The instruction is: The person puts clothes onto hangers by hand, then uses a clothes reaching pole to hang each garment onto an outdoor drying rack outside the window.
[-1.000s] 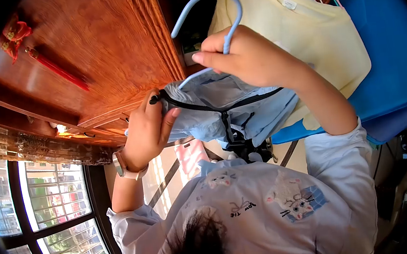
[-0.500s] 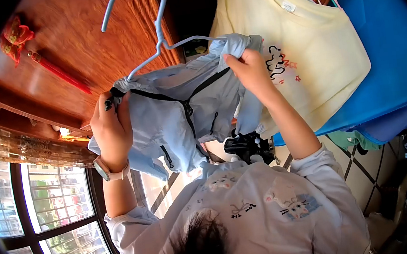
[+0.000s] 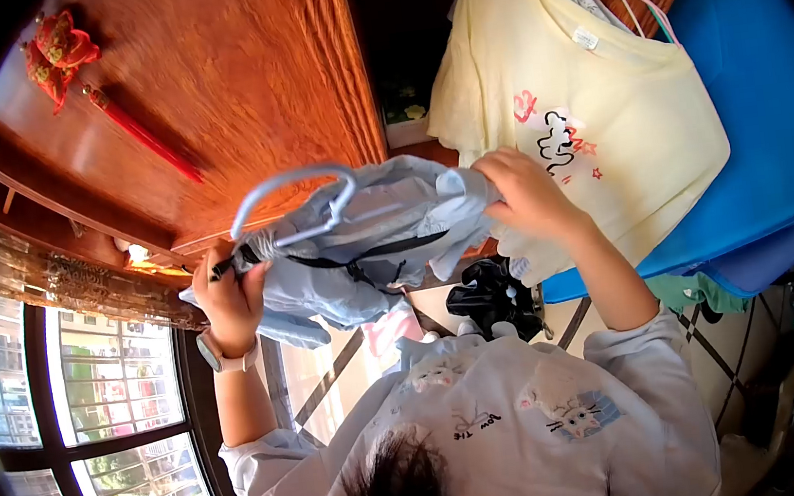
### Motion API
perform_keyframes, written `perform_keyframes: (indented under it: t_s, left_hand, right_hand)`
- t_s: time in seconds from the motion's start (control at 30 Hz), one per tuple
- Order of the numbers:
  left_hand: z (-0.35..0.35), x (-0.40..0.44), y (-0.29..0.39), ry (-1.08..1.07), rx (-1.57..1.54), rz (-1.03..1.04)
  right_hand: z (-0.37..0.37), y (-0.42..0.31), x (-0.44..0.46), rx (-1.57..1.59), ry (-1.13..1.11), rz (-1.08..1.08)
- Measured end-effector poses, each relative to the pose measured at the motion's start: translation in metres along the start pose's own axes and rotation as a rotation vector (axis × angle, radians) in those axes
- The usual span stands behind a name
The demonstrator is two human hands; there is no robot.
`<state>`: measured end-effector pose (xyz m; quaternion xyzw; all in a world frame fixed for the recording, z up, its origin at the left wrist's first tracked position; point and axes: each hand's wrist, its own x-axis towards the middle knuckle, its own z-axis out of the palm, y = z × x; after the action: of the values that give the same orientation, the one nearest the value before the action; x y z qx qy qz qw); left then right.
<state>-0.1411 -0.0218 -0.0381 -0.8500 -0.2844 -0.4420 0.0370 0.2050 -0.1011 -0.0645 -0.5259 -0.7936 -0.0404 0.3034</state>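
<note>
A light blue zip jacket (image 3: 324, 291) with black zipper trim hangs crumpled between my hands, on a pale blue hanger (image 3: 340, 196). The hanger's hook curves up from the neck opening and tips toward the left. My left hand (image 3: 232, 301) is closed on the jacket's left shoulder, with black trim beside the fingers. At the opposite shoulder, my right hand (image 3: 533, 195) grips the fabric edge, slightly blurred. Just past the right hand hangs a pale yellow T-shirt (image 3: 601, 146) with a cartoon print. The jacket's lower part is folded and partly hidden.
A wooden panel (image 3: 231, 81) with a red tassel ornament (image 3: 144, 135) stands ahead on the left. Blue material (image 3: 763, 108) lies behind the T-shirt. A barred window (image 3: 118, 378) is at lower left. A black item (image 3: 493, 301) sits below on the tiled floor (image 3: 345, 391).
The jacket and hanger have come down and tipped, so the hook sits lower and the jacket front looks foreshortened. Both hands have lowered, and my right hand has shifted slightly right.
</note>
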Motion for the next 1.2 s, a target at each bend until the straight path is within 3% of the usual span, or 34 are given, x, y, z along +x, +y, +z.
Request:
perform_keyframes:
  t_s: [0.1, 0.17, 0.23, 0.3, 0.33, 0.43, 0.5, 0.53, 0.7, 0.77, 0.83, 0.87, 0.93, 1.1, 1.2]
  left_hand:
    - [-0.005, 0.000, 0.006, -0.032, -0.135, -0.013]
    - [0.002, 0.005, 0.001, -0.045, -0.249, -0.049]
    - [0.006, -0.002, -0.019, -0.271, -0.079, -0.028]
    - [0.023, 0.016, -0.013, -0.213, 0.032, 0.156]
    - [0.029, 0.021, -0.014, -0.290, 0.101, 0.096]
    - [0.058, 0.031, -0.025, -0.215, -0.324, -0.048]
    - [0.070, 0.033, -0.035, -0.276, -0.822, -0.389]
    - [0.069, 0.038, -0.043, -0.350, -0.871, -0.415]
    - [0.109, 0.054, -0.070, -0.231, -1.046, -0.340]
    - [0.130, 0.057, -0.057, -0.254, -0.960, -0.562]
    - [0.144, 0.054, -0.039, -0.153, -0.552, -0.357]
    - [0.146, 0.046, -0.032, -0.101, -0.416, -0.271]
    - [0.144, 0.013, -0.019, -0.093, -0.441, -0.292]
    - [0.093, -0.121, 0.016, -0.214, -0.341, -0.730]
    - [0.021, -0.197, 0.033, -0.089, -0.161, -0.974]
  right_hand:
    - [-0.006, -0.021, -0.011, 0.188, -0.081, 0.208]
    - [-0.024, -0.037, -0.016, 0.084, -0.017, 0.306]
    - [-0.036, -0.038, -0.030, 0.023, 0.016, 0.382]
    - [-0.053, -0.043, -0.040, -0.077, 0.102, 0.449]
    - [-0.059, -0.043, -0.047, -0.135, 0.162, 0.482]
    - [-0.092, -0.051, -0.060, -0.243, 0.281, 0.527]
    - [-0.104, -0.052, -0.073, -0.275, 0.333, 0.487]
    - [-0.112, -0.057, -0.077, -0.285, 0.409, 0.536]
    - [-0.127, -0.068, -0.106, -0.370, 0.604, 0.744]
    - [-0.127, -0.070, -0.111, -0.384, 0.609, 0.756]
    - [-0.126, -0.061, -0.121, -0.461, 0.431, 0.790]
    - [-0.121, -0.060, -0.119, -0.450, 0.489, 0.807]
    - [-0.112, -0.056, -0.118, -0.511, 0.483, 0.706]
    - [-0.067, -0.024, -0.116, -0.293, 0.558, 0.514]
    - [-0.036, -0.019, -0.119, -0.215, 0.530, 0.466]
